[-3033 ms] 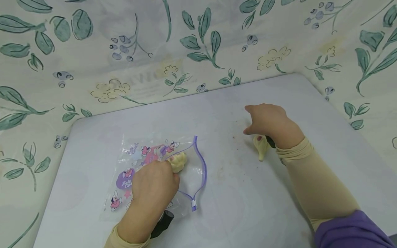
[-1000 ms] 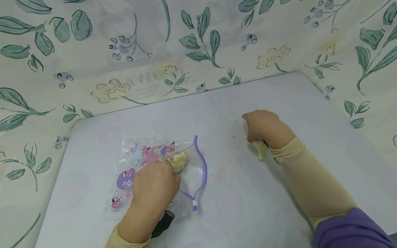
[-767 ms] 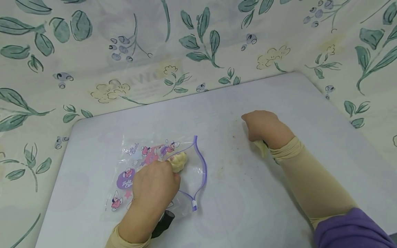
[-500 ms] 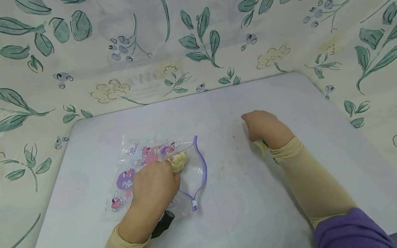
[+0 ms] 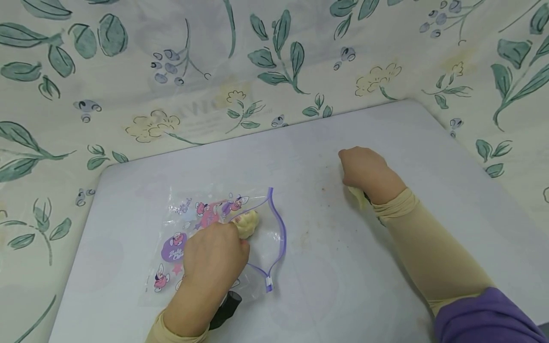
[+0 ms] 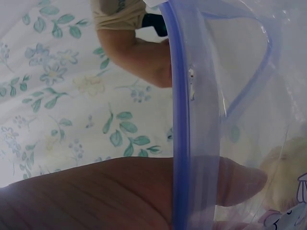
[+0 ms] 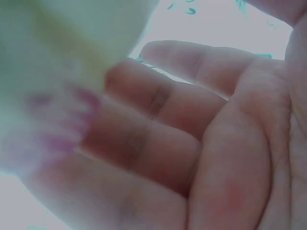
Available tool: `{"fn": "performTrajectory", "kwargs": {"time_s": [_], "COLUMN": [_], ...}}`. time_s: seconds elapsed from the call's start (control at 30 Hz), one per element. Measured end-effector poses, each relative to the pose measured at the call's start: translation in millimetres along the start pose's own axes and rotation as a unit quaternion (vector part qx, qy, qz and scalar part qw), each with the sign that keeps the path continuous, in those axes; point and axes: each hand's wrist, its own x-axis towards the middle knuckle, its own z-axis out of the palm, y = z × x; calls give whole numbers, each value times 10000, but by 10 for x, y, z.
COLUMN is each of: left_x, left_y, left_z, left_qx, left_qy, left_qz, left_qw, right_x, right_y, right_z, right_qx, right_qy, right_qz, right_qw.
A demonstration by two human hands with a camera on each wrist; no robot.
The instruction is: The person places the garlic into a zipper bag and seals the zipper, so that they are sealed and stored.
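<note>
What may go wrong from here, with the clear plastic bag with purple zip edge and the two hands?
The pale yellow lumpy bulb sits at the open mouth of the bag, so it might roll out if the left hand shifts.

The right hand holds a pale yellow piece with pinkish patches, one end poking out, and could drop it on the white table.

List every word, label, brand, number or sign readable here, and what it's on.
"Ba…", uncertain: purple circle on the plastic bag; the rest is blurred.
Too small: purple lettering at the plastic bag's upper left, head view.
Too faint: letter-like marks on the patterned cloth.
Too blurred: dark marks on the beige cuff.
</note>
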Motion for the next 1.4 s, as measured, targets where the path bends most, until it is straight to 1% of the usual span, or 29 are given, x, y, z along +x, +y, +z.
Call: {"fn": "performTrajectory", "kwargs": {"time_s": [0.2,0.3,0.57,0.83,0.9,1.0,1.07,1.13,1.2,1.4], "left_x": [-2,-2,-1,-5,-6,-4,-3,-3,-3,-6], "left_y": [-2,-2,-4,-5,-6,-7,-8,-9,-9,-10], "left_z": [-4,-3,-6,-10,-11,-12,-12,-11,-11,-13], "left_qx": [37,57,44,39,34,31,34,35,29,15], "left_qy": [2,-9,-37,-48,-49,-51,-56,-54,-56,-75], "left_qz": [40,32,4,8,12,11,11,13,14,4], "left_qw": [10000,10000,10000,10000,10000,10000,10000,10000,10000,10000], "right_x": [7,11,24,9,10,16,16,17,23,30], "right_y": [-6,-16,-78,-115,-118,-115,-111,-111,-112,-113], "right_z": [-7,-13,-75,-104,-95,-70,-59,-60,-69,-75], "right_qx": [-78,-33,185,-112,-92,17,81,152,201,188], "right_qy": [-96,4,800,1130,1308,1725,1903,1938,1866,1886], "right_qz": [61,54,-126,-282,-388,-609,-692,-719,-673,-727], "right_qw": [9999,10000,9965,9931,9906,9831,9793,9783,9799,9792]}}
